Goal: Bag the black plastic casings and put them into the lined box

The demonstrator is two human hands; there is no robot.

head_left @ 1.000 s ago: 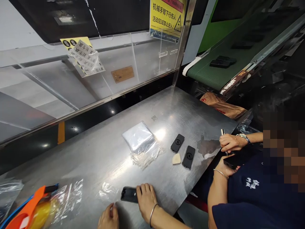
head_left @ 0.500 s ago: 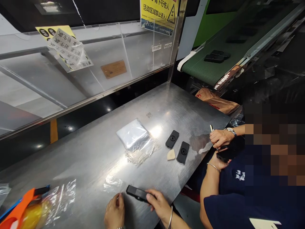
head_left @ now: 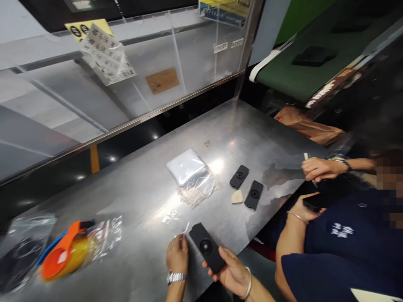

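My right hand [head_left: 231,270] holds a flat black rectangular device [head_left: 206,247] with a round recess at its centre, lifted just above the steel table. My left hand [head_left: 177,253] pinches a small strip of transparent film [head_left: 185,228] close to the device's edge. Farther up the table lie two similar black plates [head_left: 239,176] [head_left: 253,195] beside a cream wedge of sponge [head_left: 236,196]. A transparent plastic bag [head_left: 187,167] rests to their left. At right, a co-worker's hands [head_left: 319,168] [head_left: 305,207] hold a small pale tool and a black device.
The steel table [head_left: 267,144] runs up to an acrylic guard [head_left: 176,54]. Orange and yellow items in loose plastic [head_left: 59,260] lie at lower left. A green conveyor belt [head_left: 283,71] carrying a black object and a brown paper bag [head_left: 308,126] sit beyond the far corner.
My right hand has lifted the black device and turned it to show its round recess. My left hand moved closer, now pinching the film strip. The view shifted slightly.
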